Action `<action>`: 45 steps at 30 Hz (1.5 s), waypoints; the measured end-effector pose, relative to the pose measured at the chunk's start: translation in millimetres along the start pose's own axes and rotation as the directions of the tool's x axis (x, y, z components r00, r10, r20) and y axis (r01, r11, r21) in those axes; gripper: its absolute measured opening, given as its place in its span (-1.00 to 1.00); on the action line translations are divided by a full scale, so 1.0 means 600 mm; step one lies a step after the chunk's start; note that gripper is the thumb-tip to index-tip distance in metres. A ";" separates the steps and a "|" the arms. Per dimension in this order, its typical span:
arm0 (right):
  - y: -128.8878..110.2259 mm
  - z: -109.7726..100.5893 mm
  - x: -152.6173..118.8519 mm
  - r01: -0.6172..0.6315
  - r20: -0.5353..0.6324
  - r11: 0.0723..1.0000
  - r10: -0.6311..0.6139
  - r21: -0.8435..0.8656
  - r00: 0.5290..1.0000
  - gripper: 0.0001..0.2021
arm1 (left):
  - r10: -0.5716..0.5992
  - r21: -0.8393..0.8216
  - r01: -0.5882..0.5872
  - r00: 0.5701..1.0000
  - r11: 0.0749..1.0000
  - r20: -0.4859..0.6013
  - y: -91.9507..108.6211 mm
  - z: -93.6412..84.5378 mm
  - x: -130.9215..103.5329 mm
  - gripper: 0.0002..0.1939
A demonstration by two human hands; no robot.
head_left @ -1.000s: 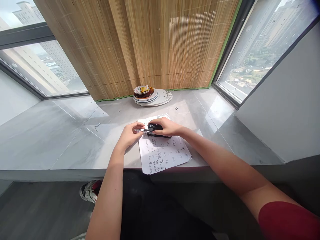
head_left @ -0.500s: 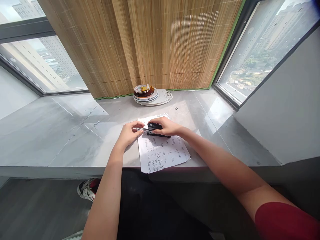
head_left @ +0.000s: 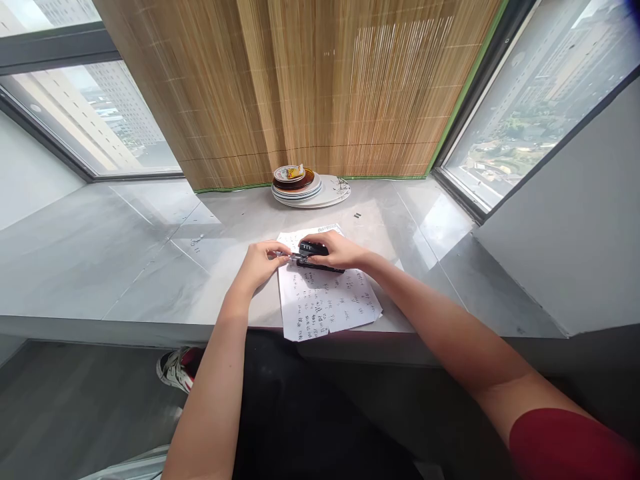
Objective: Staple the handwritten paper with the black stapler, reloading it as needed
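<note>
A black stapler (head_left: 320, 265) lies across handwritten paper sheets (head_left: 330, 303) on the grey ledge. My right hand (head_left: 335, 250) reaches over it from the right, fingers and thumb wrapped round its body. At the stapler's left end a slim silver metal part sticks out. My left hand (head_left: 263, 263) pinches at this end with thumb and forefinger, its wrist beside the paper's left edge. What exactly lies between the left fingertips is mostly hidden by them.
A stack of plates (head_left: 295, 190) with a small yellow packet (head_left: 295, 172) on top stands by the bamboo blind (head_left: 310, 87). Small dark staple strips (head_left: 357, 215) lie on the ledge, with loose bits (head_left: 196, 243) at left. Windows flank both sides.
The view has shifted slightly, moving the scene a little right and up. Both hands keep their hold at the stapler, with the left fingertips still at its silver end.
</note>
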State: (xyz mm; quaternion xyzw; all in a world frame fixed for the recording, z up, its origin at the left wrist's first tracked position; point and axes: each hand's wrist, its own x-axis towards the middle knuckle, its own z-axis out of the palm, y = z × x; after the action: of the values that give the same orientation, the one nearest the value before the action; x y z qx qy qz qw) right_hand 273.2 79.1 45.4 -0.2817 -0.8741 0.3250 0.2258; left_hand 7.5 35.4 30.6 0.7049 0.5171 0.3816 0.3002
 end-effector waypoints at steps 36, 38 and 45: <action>-0.001 -0.003 -0.003 0.022 0.006 1.000 -0.022 0.003 1.000 -0.73 | 0.075 -0.008 -0.078 0.984 0.997 -0.160 0.007 0.007 0.000 -0.87; -0.002 -0.003 -0.004 0.022 0.006 1.000 -0.022 0.008 1.000 -0.72 | 0.086 0.012 -0.085 0.983 0.996 -0.163 0.009 0.006 -0.001 -0.89; -0.001 -0.003 -0.004 0.019 0.001 1.000 -0.019 0.007 1.000 -0.69 | 0.094 -0.002 -0.095 0.979 0.995 -0.181 0.007 0.003 0.001 -0.90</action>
State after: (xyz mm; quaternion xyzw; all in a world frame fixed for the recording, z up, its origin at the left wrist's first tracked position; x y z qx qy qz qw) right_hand 275.9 77.9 46.9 -0.2726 -0.8757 0.3261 0.2291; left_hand 11.4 34.8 32.9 0.6896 0.5061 0.4605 0.2371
